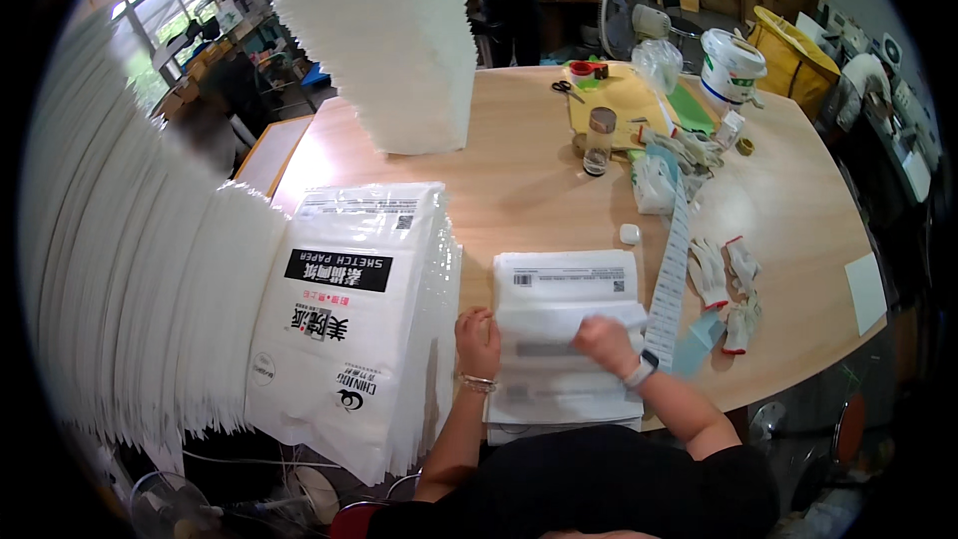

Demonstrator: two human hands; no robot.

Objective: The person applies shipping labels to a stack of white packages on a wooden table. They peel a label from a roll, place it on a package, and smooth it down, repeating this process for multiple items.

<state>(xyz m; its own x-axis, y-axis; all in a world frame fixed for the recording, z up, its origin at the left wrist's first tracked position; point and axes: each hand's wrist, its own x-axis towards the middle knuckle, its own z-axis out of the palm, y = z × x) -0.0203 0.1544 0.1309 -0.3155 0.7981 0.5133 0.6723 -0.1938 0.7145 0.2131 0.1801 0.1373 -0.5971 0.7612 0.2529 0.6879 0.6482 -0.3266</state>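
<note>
A pile of white printed plastic bags (561, 379) lies at the table's near edge, before my body. A pale fold (539, 317) runs across the top bag. My left hand (478, 341), with bracelets at the wrist, is at the pile's left edge, its fingers curled; what they grip is hidden. Over the pile's right half, just below the fold, my right hand (605, 344) is closed and slightly blurred, a watch on its wrist. I cannot make out what its fingers hold. Left of my left arm stands a thick stack of sketch paper bags (344, 339).
Tall white stacks (140, 269) rise on the left, and another stack (419, 60) stands behind. Right of the pile are a long printed strip (671, 269), gloves (709, 274) and a small white case (630, 234). A jar (599, 140), scissors (567, 91) and a bucket (728, 68) sit farther back.
</note>
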